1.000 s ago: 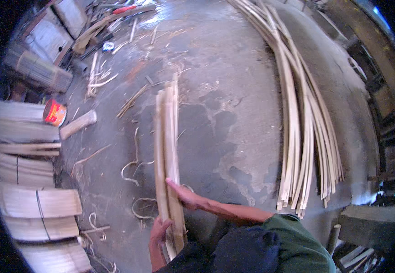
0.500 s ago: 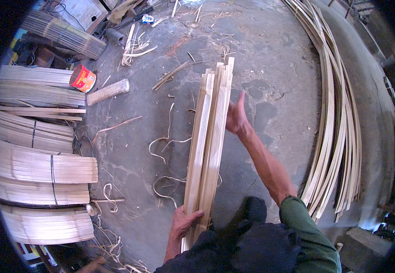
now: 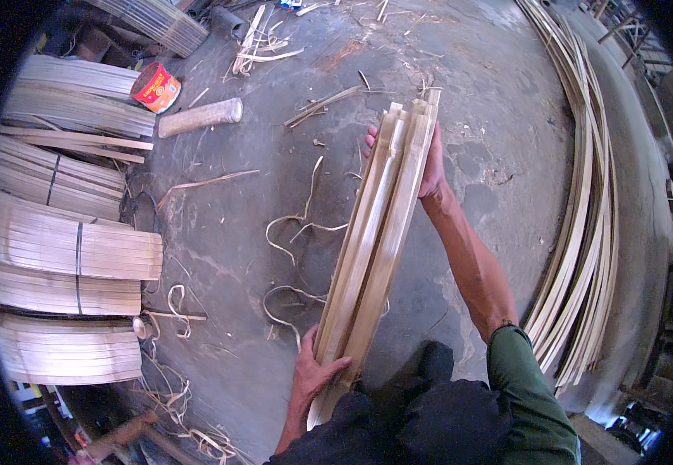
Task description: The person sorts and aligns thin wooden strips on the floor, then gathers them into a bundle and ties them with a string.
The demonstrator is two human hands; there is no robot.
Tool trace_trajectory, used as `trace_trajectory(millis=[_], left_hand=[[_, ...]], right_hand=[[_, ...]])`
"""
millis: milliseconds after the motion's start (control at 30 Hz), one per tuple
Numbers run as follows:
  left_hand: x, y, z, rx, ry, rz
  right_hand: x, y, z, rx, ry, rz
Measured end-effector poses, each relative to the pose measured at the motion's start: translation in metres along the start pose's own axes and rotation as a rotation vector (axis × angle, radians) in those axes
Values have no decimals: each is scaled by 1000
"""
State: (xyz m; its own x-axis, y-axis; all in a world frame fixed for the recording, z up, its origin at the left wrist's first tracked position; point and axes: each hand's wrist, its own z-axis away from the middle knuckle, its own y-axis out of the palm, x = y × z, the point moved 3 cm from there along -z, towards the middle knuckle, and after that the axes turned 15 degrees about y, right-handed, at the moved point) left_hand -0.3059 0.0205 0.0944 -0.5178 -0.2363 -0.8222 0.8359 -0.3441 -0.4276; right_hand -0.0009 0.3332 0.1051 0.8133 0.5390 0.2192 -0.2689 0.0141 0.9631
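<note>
A long bundle of pale bamboo slats lies between my hands, its near end by my dark-clothed legs and its far end tilted a little to the right. My left hand grips the left side near the lower end, thumb laid across the top. Round the far end, my right hand reaches underneath from the right, and its fingertips show past the bundle's left edge. Most of the right palm is hidden by the slats. Thin curled strips lie on the floor left of the bundle.
Stacked, tied slat bundles line the left side. Beside them are a red tin and a thick wooden club. Long bent bamboo strips run along the right. Loose offcuts lie farther off on the concrete floor.
My right hand has gone from outstretched beside the slats to gripping their far end from underneath. The bundle's far end has swung right. The view has shifted too.
</note>
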Motion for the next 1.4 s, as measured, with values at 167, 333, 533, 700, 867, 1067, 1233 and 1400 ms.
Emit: trace_trajectory(millis=[167, 333, 533, 700, 867, 1067, 1233, 1400], left_hand=[[-59, 10, -5, -217, 402, -549], [-55, 39, -23, -164, 279, -585], [-47, 43, -21, -164, 313, -506], [-43, 44, -22, -201, 362, -551], [-40, 42, -24, -252, 382, -620], [-40, 50, -28, -300, 391, -641], [-39, 37, -21, -430, 457, -611], [-28, 33, -12, -506, 497, -513]], right_hand=[[7, -5, 5, 64, 13, -5], [12, -6, 1, 70, 61, 128], [37, -41, 7, -64, 0, 83], [45, -46, -9, 206, 14, 167], [19, 6, -24, 131, 22, 120], [31, 57, -15, 72, 40, 322], [-11, 153, -11, -136, -40, 637], [-66, 244, 0, -120, -73, 824]])
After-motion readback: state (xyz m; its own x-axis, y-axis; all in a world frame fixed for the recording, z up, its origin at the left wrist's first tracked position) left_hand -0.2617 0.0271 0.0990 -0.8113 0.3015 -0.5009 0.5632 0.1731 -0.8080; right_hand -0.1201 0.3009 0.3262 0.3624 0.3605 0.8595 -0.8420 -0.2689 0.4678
